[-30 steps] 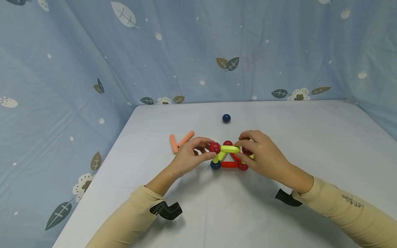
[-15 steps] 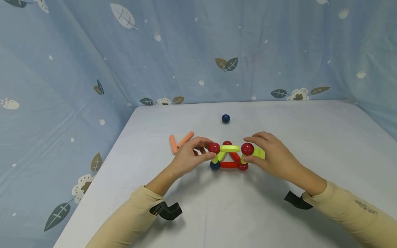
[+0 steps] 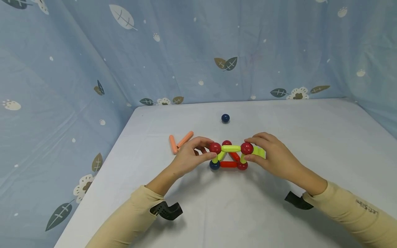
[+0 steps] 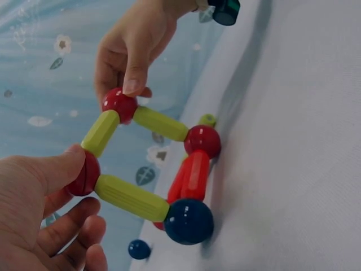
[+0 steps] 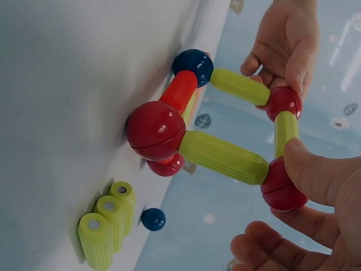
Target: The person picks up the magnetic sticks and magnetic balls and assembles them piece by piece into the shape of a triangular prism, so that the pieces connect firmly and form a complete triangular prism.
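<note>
My left hand [image 3: 193, 156] pinches the upper left red ball [image 3: 215, 148] between thumb and finger. The upper right red ball [image 5: 284, 184] is pinched by my right hand [image 3: 274, 156]. A yellow-green rod [image 3: 231, 148] spans these two balls and touches both. Below them, yellow-green upright rods, one of them this rod [image 4: 132, 197], lead down to a blue ball [image 4: 189, 221] and a lower red ball [image 5: 155, 131]. A red rod [image 3: 228, 164] joins those two along the base. Another red ball [image 3: 226, 143] sits at the back of the triangular base.
Two orange rods [image 3: 185, 139] lie left of the structure on the white-covered table [image 3: 204, 213]. A loose blue ball [image 3: 225, 118] is farther back. Several spare yellow-green rods [image 5: 97, 240] lie side by side, partly behind my right hand in the head view.
My right hand has let go of the top rod and moved right to grip the upper right red ball. The gap between that ball and the rod has closed.
</note>
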`<state>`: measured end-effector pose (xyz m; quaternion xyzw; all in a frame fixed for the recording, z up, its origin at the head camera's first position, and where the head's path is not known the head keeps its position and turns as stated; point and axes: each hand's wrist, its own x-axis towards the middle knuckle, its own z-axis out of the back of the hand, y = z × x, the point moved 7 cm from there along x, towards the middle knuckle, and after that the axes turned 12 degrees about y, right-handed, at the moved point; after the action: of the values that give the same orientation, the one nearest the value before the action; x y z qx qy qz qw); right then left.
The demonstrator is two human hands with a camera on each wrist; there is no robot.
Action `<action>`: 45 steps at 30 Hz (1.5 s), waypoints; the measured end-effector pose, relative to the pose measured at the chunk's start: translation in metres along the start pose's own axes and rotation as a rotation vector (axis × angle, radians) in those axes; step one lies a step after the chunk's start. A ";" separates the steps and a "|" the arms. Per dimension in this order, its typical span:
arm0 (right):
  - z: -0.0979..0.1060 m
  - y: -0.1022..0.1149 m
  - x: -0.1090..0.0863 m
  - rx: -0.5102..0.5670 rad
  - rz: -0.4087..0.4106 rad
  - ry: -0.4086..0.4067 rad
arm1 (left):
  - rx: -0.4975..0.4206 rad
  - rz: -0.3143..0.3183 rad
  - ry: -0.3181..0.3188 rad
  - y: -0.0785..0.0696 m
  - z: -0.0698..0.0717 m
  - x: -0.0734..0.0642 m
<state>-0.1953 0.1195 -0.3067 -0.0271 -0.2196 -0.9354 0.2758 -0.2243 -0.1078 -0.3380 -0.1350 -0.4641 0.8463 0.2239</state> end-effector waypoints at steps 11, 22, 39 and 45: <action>-0.001 0.000 0.001 -0.003 0.008 -0.006 | 0.002 0.011 -0.011 0.002 0.000 0.000; -0.005 0.002 0.005 0.020 0.008 0.003 | -0.004 0.015 -0.027 0.003 0.005 -0.001; -0.012 0.001 0.036 0.045 -0.038 0.031 | 0.003 0.050 -0.094 0.017 0.024 0.008; -0.010 -0.002 0.039 0.038 -0.058 0.028 | 0.158 0.111 -0.226 0.028 0.039 0.000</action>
<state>-0.2286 0.0975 -0.3103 -0.0023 -0.2342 -0.9389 0.2521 -0.2483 -0.1491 -0.3408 -0.0463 -0.4103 0.9010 0.1327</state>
